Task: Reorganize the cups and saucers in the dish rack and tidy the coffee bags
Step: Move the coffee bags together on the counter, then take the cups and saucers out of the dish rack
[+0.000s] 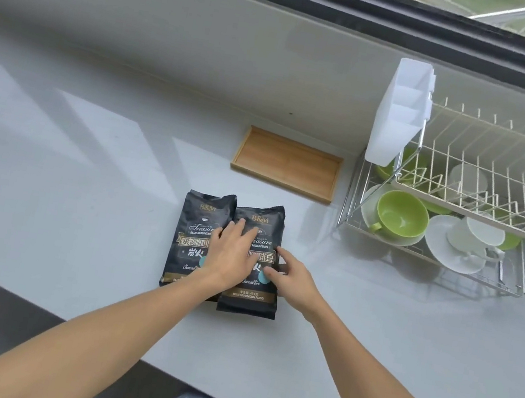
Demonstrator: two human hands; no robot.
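Two black coffee bags lie flat side by side on the grey counter: the left bag [194,222] and the right bag [249,301], which overlaps the left one's edge. My left hand [234,256] rests flat across both bags, fingers spread. My right hand [289,278] touches the right bag's right edge with its fingertips. At the right stands a two-tier wire dish rack [503,162]. Its lower tier holds a green cup [402,215], a white cup [473,236] on a white saucer [443,253], and more green and white pieces behind, partly hidden by the upper tier.
An empty shallow wooden tray [287,165] sits against the wall behind the bags. A white plastic cutlery holder [398,117] hangs on the rack's left end. A dark-framed window [456,26] runs along the top. The counter's front edge [60,318] lies near me.
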